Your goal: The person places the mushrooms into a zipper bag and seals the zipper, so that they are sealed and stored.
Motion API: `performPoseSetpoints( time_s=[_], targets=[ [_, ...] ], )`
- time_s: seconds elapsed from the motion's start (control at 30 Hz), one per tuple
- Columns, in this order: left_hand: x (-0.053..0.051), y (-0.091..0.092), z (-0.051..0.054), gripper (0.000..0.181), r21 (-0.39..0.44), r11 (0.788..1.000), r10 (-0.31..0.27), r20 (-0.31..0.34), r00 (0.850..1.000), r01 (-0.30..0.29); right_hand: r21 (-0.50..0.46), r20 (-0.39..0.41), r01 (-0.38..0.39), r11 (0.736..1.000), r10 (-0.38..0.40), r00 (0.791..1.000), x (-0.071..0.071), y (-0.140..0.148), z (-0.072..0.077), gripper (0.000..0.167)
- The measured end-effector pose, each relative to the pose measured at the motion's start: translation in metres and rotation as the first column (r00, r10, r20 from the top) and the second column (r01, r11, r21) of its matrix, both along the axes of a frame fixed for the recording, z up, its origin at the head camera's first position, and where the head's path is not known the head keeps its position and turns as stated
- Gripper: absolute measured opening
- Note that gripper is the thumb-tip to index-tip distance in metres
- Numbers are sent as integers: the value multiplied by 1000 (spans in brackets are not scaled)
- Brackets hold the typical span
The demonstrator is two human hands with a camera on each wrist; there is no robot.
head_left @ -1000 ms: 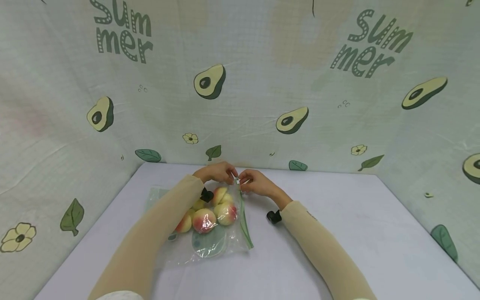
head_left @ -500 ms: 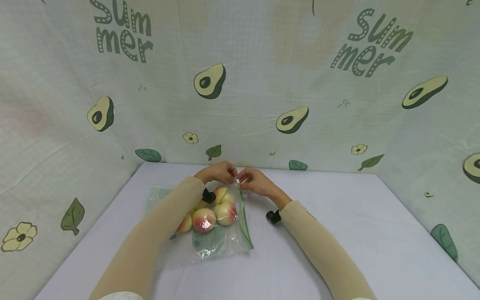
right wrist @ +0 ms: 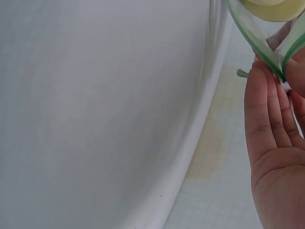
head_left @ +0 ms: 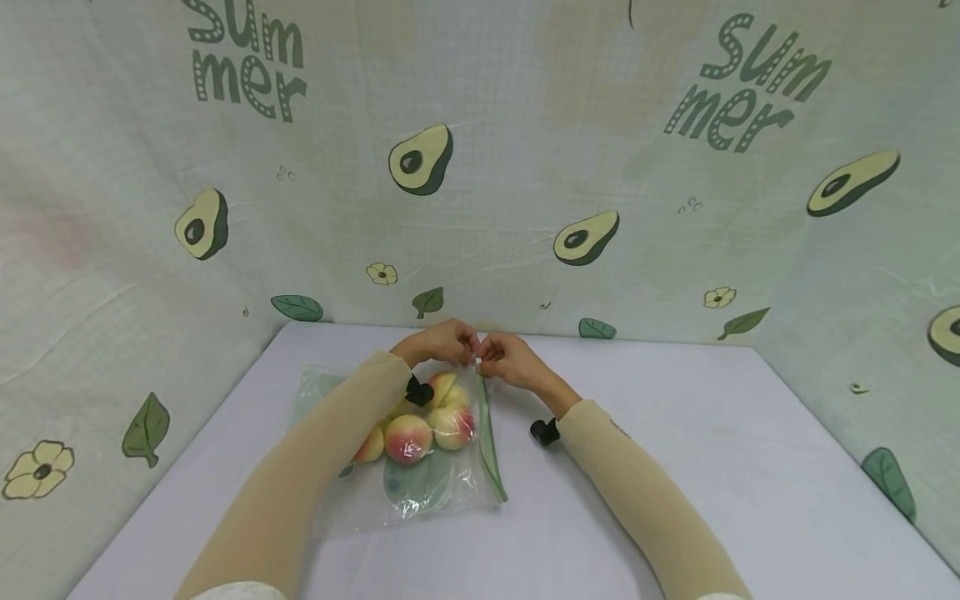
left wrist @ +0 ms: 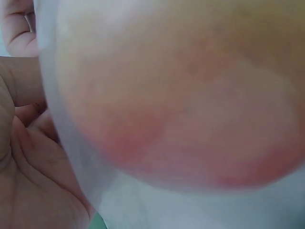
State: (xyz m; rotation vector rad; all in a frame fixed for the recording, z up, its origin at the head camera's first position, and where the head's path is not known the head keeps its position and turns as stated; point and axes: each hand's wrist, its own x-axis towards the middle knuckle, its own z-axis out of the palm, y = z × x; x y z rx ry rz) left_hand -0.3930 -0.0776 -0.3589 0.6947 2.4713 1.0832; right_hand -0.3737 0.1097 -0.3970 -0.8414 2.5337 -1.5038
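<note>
A clear zip bag (head_left: pixel 468 492) with a green zip edge lies on the table, holding several yellow-and-red peaches (head_left: pixel 408 440). At the far end of its zip edge, my left hand (head_left: pixel 444 342) pinches the bag's corner. Right beside it, my right hand (head_left: pixel 517 364) pinches the zip edge at a small white slider (right wrist: pixel 286 86). The green lips of the bag spread apart above the slider in the right wrist view. One peach (left wrist: pixel 190 114), seen blurred through the plastic, fills most of the left wrist view. My left sleeve hides part of the bag.
A white cloth covers the table (head_left: pixel 675 467). Behind it and along both sides hangs a curtain (head_left: pixel 495 167) printed with avocados and leaves. Each wrist carries a small black camera, such as the right wrist's camera (head_left: pixel 544 432).
Both hands stay at the bag's far corner and have shifted very slightly, with the fingers drawn closer together around the white slider. The peaches and the bag lie nearly as before.
</note>
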Motion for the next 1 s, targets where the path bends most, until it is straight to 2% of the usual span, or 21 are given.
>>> performPoseSetpoints(
  time_s=[0.13, 0.43, 0.67, 0.8, 1.0],
  targets=[
    [1, 0, -1, 17, 12, 1000, -5, 11, 1000, 5, -13, 21, -5, 1000, 6, 1000, 0, -1, 0, 17],
    [0, 0, -1, 19, 41, 998, 40, 20, 999, -41, 5, 8, 7, 1000, -7, 1000, 0, 2, 0, 16],
    [-3, 1, -2, 19, 74, 997, 32, 40, 999, -35, -31, 31, -2, 1000, 3, 1000, 0, 2, 0, 15],
    [-2, 2, -1, 20, 88, 996, 32, 34, 999, -35, -44, 33, 14, 999, -13, 999, 2, 1, 1, 14],
    [-1, 2, 2, 18, 92, 996, 6, 15, 1000, -8, -63, 87, 31, 998, -25, 996, 2, 1, 2, 16]
  ],
)
